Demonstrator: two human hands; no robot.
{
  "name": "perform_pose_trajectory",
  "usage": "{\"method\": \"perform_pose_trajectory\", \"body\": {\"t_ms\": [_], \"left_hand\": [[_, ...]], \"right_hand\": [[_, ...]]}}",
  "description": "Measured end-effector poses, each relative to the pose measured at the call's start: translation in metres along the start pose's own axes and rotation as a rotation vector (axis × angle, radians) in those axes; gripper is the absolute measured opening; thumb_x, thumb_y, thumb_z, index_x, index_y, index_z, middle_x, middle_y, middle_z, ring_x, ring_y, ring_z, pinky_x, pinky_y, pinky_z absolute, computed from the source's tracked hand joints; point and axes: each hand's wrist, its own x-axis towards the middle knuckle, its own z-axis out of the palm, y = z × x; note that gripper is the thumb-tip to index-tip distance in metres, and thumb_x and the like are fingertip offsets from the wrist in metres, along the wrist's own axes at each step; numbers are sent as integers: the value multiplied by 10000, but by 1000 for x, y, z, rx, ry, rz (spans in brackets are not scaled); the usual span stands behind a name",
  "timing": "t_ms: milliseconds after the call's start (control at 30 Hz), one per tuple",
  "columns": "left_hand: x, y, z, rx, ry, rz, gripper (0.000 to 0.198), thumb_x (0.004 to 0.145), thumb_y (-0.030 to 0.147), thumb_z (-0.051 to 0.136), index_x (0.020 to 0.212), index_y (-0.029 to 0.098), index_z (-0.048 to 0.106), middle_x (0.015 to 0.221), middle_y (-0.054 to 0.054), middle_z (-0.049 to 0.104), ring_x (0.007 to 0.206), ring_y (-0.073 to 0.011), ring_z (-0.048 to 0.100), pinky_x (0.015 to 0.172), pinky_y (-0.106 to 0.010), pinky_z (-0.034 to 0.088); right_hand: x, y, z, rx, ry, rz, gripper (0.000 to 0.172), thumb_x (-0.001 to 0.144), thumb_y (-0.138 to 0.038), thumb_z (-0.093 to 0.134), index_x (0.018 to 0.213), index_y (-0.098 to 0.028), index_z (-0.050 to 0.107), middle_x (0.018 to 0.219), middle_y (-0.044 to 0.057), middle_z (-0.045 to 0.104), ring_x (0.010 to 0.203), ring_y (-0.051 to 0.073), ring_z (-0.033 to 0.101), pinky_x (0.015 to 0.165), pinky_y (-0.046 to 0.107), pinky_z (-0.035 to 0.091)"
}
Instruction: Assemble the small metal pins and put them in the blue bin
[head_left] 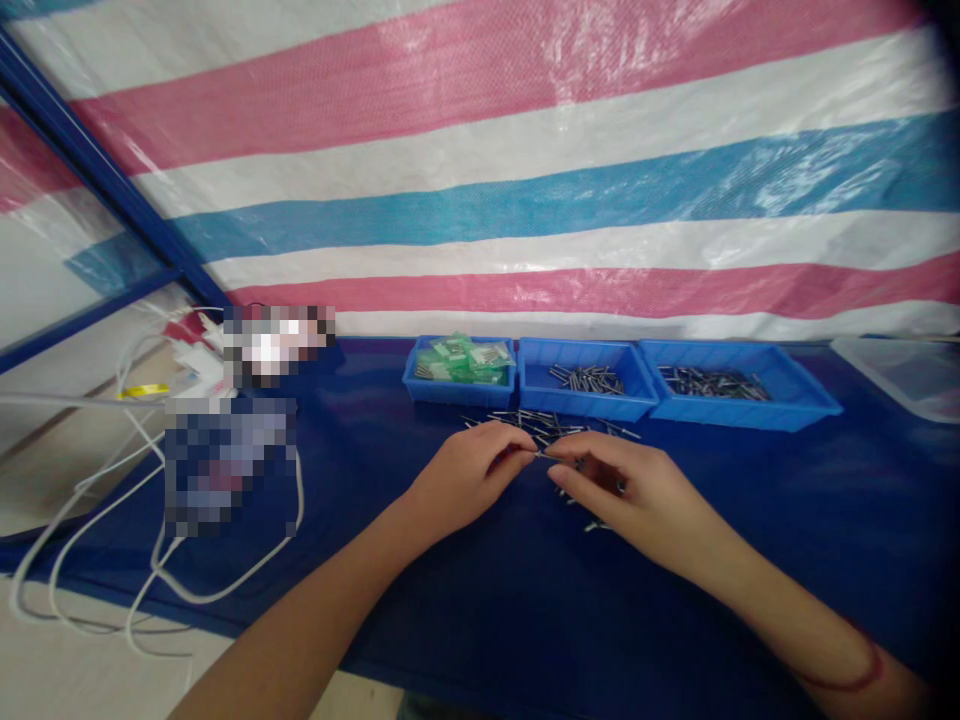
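My left hand [480, 462] is closed, with thumb and forefinger pinching a thin metal rod [541, 456] over the blue table. Close to the rod's right end is my right hand [619, 475], its thumb and forefinger curved and a small gap showing between their tips. Beneath and behind both hands lies a loose heap of thin metal rods [529, 424], dark with some silvery parts. A few similar pieces [596, 525] lie under my right hand, partly hidden by it. The exact kind of these rods is too small to make out.
Behind the heap stand a blue bin [420, 393] with green-and-clear packets, a middle bin [581, 404] and a right bin [750, 412] with metal pieces. A clear plastic container [900, 375] sits far right. White cables [202, 598] loop at left near blurred items. Striped sheeting hangs behind.
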Motion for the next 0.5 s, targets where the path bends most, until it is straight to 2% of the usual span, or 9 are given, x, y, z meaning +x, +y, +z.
{"method": "perform_pose_trajectory", "body": {"t_ms": [133, 267, 367, 500], "left_hand": [[0, 9, 5, -195, 16, -128, 177, 915, 306, 512, 927, 173, 629, 842, -20, 658, 750, -135, 583, 711, -232, 433], [0, 12, 13, -476, 1, -240, 192, 894, 335, 541, 918, 150, 591, 759, -7, 610, 695, -119, 571, 665, -220, 437], [-2, 13, 18, -567, -30, -255, 201, 882, 346, 559, 926, 151, 573, 760, -5, 598, 700, -116, 567, 670, -223, 435], [-4, 15, 20, -563, -51, -226, 202, 882, 351, 559, 910, 152, 568, 760, -5, 597, 686, -107, 546, 651, -214, 418]], "right_hand": [[-1, 0, 9, 122, 104, 15, 190, 824, -397, 610, 866, -229, 687, 728, 22, 667, 611, 148, 590, 542, 266, 469], [0, -1, 7, 338, 200, 44, 177, 748, -374, 702, 843, -226, 683, 735, 19, 675, 536, 120, 571, 476, 244, 467], [-1, -3, 6, 364, 223, 43, 160, 750, -361, 705, 848, -234, 693, 740, 17, 674, 523, 113, 560, 446, 235, 449], [-4, -5, 6, 322, 214, 7, 131, 774, -357, 686, 832, -240, 693, 779, 27, 677, 634, 147, 606, 530, 257, 494]]}}
